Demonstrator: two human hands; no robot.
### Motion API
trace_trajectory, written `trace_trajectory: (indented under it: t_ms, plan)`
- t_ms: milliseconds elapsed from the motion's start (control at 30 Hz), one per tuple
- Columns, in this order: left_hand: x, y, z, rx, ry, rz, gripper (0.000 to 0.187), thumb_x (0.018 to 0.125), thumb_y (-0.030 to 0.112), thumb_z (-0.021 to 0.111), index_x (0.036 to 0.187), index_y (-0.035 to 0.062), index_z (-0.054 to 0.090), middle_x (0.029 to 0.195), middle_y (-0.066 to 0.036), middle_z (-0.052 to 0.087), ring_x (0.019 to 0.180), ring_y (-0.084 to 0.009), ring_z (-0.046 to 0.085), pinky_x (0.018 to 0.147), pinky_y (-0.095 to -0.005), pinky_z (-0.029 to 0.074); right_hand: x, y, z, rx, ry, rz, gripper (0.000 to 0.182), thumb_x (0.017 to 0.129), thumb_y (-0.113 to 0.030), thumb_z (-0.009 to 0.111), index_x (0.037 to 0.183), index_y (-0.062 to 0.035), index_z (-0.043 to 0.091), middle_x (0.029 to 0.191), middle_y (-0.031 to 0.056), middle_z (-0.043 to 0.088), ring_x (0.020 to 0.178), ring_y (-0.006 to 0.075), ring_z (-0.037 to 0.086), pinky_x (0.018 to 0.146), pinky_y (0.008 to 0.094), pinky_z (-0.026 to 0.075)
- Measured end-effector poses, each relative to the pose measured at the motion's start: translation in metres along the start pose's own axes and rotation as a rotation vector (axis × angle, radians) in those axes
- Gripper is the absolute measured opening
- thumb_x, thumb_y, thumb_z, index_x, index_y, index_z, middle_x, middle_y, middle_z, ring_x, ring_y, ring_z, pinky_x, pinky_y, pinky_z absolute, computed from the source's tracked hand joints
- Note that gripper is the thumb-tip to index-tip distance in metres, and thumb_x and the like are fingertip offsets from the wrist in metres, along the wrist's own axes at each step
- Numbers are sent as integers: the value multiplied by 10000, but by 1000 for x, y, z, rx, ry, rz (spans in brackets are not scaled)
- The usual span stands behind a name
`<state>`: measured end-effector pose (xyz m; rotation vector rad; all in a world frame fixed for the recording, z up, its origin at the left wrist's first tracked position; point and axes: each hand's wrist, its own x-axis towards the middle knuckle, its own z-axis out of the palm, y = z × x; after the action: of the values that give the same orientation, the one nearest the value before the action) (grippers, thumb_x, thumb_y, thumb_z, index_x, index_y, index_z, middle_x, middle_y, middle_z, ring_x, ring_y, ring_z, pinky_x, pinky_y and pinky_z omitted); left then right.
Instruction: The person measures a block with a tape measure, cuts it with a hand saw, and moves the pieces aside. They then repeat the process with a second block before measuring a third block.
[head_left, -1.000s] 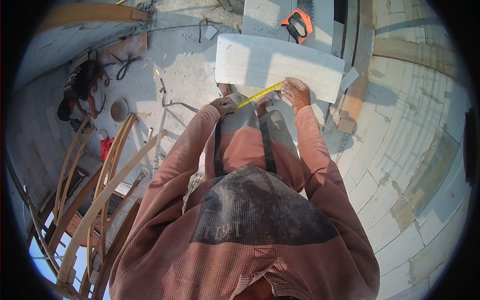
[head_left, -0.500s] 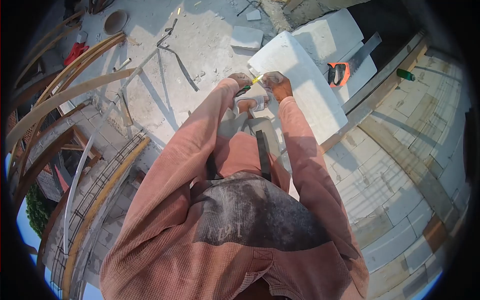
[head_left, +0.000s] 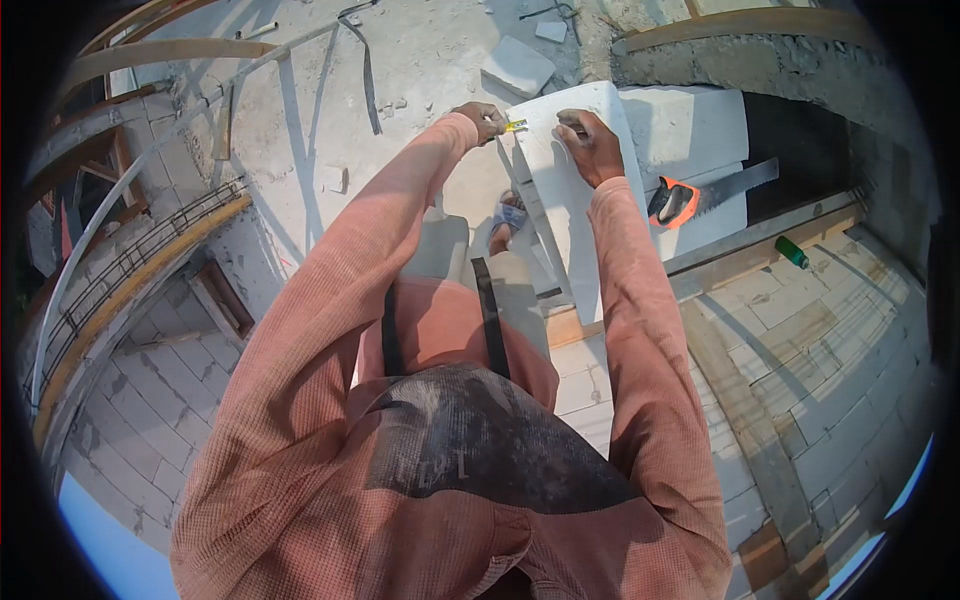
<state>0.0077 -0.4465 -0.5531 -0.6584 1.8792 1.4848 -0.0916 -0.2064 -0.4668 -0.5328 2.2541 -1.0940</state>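
Note:
My left hand (head_left: 483,121) is closed around a tape measure, whose short yellow blade (head_left: 516,126) sticks out to the right over the near-left edge of a large white block (head_left: 560,165). The tape's case is mostly hidden by the fingers. Over the top of the same block is my right hand (head_left: 594,148), fingers curled together with the thumb. Something small and dark may be between them, but I cannot make it out. To the right, a handsaw with an orange and black handle (head_left: 675,203) lies on another white block (head_left: 690,125).
A smaller white slab (head_left: 518,67) lies on the dusty floor ahead. A green bottle (head_left: 791,251) lies by the wooden beam (head_left: 770,235) at right. Block walls (head_left: 800,320) drop away below. Curved wooden strips and a metal bar (head_left: 150,150) stand at left.
My hands have moved apart; the right one went from the tape's end to over the block. The tape blade now reaches over the block's edge. My view has shifted right.

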Motion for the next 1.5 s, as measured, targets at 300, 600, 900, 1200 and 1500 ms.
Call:
trace_trajectory:
  t_ms: [300,600,900,1200,1500]
  plan:
    - [6,7,10,-25,76,-8,209,835,291,714,936,110,740,810,-18,698,686,-126,618,655,-302,506,38,3,7,-398,-252,-504,186,880,-116,676,1062,-112,637,1132,89,670,1085,312,625,915,414,514]
    - [-23,11,-1,-97,54,-21,123,873,158,677,956,100,748,808,6,693,689,-101,610,639,-253,510,39,6,4,-379,-210,-598,132,896,-104,662,1027,-105,646,1035,100,690,993,318,659,830,427,534]
    - [-27,28,6,-40,106,-66,168,887,177,716,1045,144,761,902,14,710,801,-107,618,753,-270,507,40,8,4,-279,-225,-557,135,885,-83,674,1014,-96,638,1029,104,685,964,331,664,813,426,534]
    - [-13,26,9,23,140,-100,209,867,201,748,1067,146,773,932,9,731,832,-106,618,804,-274,499,43,3,1,-384,-222,-611,122,898,-106,663,1017,-91,636,1042,101,683,989,317,657,839,429,529]
    - [-24,35,12,63,194,-110,219,871,207,750,1084,171,781,893,26,728,792,-100,612,771,-283,501,46,4,0,-388,-227,-601,128,891,-103,695,1006,-70,652,994,127,704,908,339,680,797,403,543]
